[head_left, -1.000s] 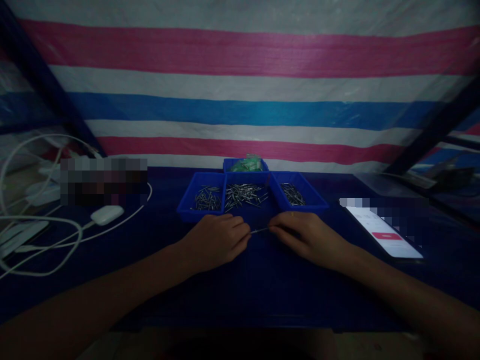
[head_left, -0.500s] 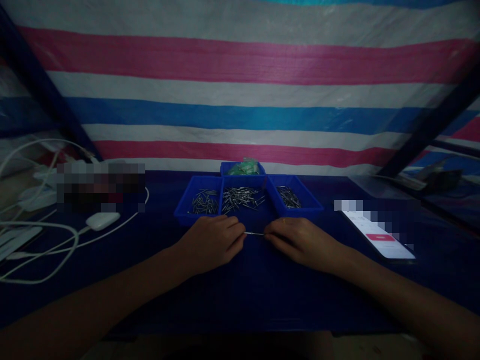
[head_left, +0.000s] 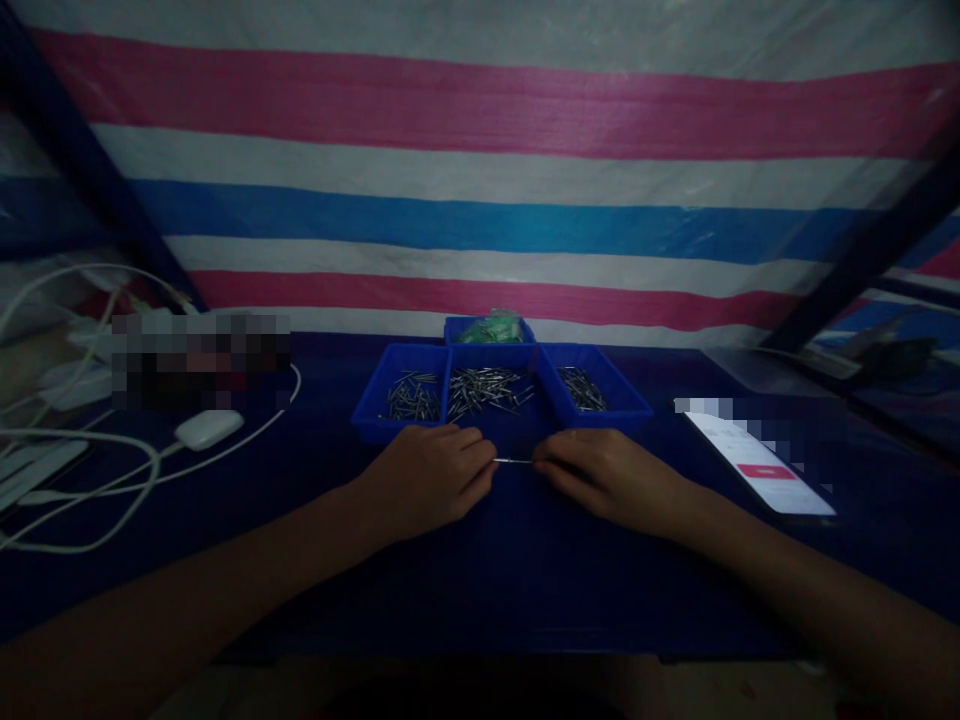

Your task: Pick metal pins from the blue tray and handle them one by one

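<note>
Between my two hands a thin, shiny metal pin [head_left: 514,461] lies level, one end in the fingers of each. My left hand [head_left: 431,475] is closed, pinching the left end of the pin. Opposite it, my right hand [head_left: 615,475] pinches the right end with closed fingers. The fingertips hide both ends. Just beyond are a left blue bin [head_left: 367,410] and a right blue bin [head_left: 634,405], each with metal pins inside. A loose pile of similar pins [head_left: 487,388] lies between these bins.
Behind the pile stands a blue bin [head_left: 452,333] with green plastic [head_left: 491,327] in it. A lit phone [head_left: 799,492] rests on the dark blue table [head_left: 517,590] at right. White cables [head_left: 154,470] and a white adapter [head_left: 210,429] lie at left. A striped sheet [head_left: 480,230] hangs behind.
The view has tilted and shifted slightly. Both hands keep their pinch on the pin, with almost no movement relative to the bins.
</note>
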A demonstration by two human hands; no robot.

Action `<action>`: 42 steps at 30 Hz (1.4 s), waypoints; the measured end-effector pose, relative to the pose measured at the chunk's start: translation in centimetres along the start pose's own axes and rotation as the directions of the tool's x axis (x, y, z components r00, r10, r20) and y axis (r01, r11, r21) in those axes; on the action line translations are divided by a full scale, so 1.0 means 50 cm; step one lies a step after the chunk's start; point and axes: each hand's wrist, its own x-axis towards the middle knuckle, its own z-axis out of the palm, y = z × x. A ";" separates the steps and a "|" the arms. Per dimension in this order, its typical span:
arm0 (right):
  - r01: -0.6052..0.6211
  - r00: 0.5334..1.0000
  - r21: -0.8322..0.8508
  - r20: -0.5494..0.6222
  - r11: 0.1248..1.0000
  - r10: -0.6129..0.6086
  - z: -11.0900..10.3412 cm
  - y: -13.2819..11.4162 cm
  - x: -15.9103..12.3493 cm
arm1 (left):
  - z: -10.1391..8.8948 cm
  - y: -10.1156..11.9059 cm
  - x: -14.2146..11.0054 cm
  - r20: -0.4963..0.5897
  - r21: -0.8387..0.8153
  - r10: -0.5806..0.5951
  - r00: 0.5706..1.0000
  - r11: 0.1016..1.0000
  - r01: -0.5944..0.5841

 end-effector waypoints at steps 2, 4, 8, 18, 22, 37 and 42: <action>0.005 1.000 -0.007 0.000 1.000 -0.005 0.000 0.001 0.000 | 0.002 -0.001 0.000 -0.003 0.002 0.004 1.000 1.000 -0.004; 0.008 1.000 -0.011 0.006 1.000 -0.008 0.000 0.002 0.000 | 0.003 -0.002 0.000 -0.009 0.009 0.006 1.000 1.000 -0.006; 0.006 1.000 -0.009 0.018 1.000 -0.006 0.000 0.002 0.002 | 0.003 -0.002 0.001 -0.009 0.004 0.010 1.000 1.000 -0.010; 0.021 1.000 0.025 0.003 0.999 -0.021 -0.002 0.003 0.000 | 0.001 0.000 0.002 -0.003 -0.001 0.004 1.000 1.000 -0.004; 0.020 1.000 0.017 0.024 1.000 -0.021 -0.002 0.003 0.000 | 0.000 -0.001 0.001 0.011 0.006 -0.003 1.000 1.000 0.003; -0.021 0.999 0.089 0.036 0.996 0.018 0.002 0.000 0.001 | 0.004 -0.001 -0.001 0.010 0.043 0.044 0.999 0.998 -0.044; -0.025 0.998 0.103 0.062 0.994 0.019 0.011 0.000 0.002 | 0.005 0.002 -0.002 0.010 0.037 0.070 0.998 0.997 -0.070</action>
